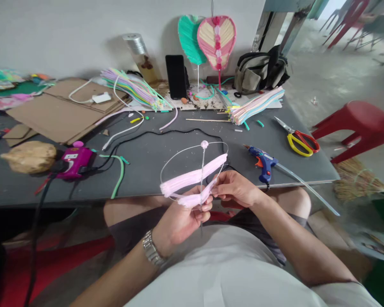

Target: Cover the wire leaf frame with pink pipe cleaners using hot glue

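My left hand (187, 219), with a metal watch (152, 248) on its wrist, is closed around the lower stem of a round wire fan frame (178, 152). Two bands of pale pink pipe cleaners (192, 175) cross the frame, and a small pink pompom (204, 145) sits at the top of its centre stem. The fingers of my right hand (235, 187) pinch the right end of the lower pink band, by the wire rim. A blue glue gun (263, 163) with a long clear glue stick lies to the right, apart from my hands.
Scissors (299, 140) lie near the table's right edge. Pipe cleaner bundles (257, 106), a phone (176, 76), finished fans (216, 42) and a bag (260, 70) stand along the back. Cardboard (64, 106), a purple power socket (77, 160), its black cords and a stone (30, 157) occupy the left.
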`<state>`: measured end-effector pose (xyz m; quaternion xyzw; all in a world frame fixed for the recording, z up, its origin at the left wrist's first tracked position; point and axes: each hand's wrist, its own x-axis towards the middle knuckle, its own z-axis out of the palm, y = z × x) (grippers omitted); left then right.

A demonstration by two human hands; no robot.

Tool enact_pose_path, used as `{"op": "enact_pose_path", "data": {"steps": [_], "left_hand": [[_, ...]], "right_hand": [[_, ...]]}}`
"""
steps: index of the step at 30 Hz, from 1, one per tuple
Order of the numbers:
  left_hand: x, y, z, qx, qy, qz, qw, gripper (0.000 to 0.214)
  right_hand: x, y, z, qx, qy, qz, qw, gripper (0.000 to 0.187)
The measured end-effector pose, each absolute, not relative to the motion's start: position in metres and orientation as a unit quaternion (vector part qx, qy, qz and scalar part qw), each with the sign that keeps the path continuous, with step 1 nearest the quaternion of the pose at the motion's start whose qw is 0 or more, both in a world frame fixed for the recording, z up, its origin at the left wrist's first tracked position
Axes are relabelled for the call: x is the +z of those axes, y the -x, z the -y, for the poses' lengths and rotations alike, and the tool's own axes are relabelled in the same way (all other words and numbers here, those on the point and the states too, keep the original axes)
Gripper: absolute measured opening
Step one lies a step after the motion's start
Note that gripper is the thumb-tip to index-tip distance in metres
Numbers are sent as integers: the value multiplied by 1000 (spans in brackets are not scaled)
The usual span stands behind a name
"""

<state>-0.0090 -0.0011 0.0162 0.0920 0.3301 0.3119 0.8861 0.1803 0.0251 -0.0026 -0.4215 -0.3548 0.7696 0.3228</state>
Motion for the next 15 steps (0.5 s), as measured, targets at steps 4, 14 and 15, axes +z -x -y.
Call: {"op": "enact_pose_path", "data": {"steps": [4, 14, 15], "left_hand": [[18, 10, 0, 306, -91, -327, 889, 20], [16, 10, 1, 321, -99, -342, 878, 21], [15, 10, 1, 323, -97, -341, 877, 22]], "right_hand": [[-1, -178, -23, 761, 423, 360, 335, 23], [11, -169, -12, 703, 446, 419, 362, 18], [12, -168, -11, 697, 449, 423, 366, 17]]}}
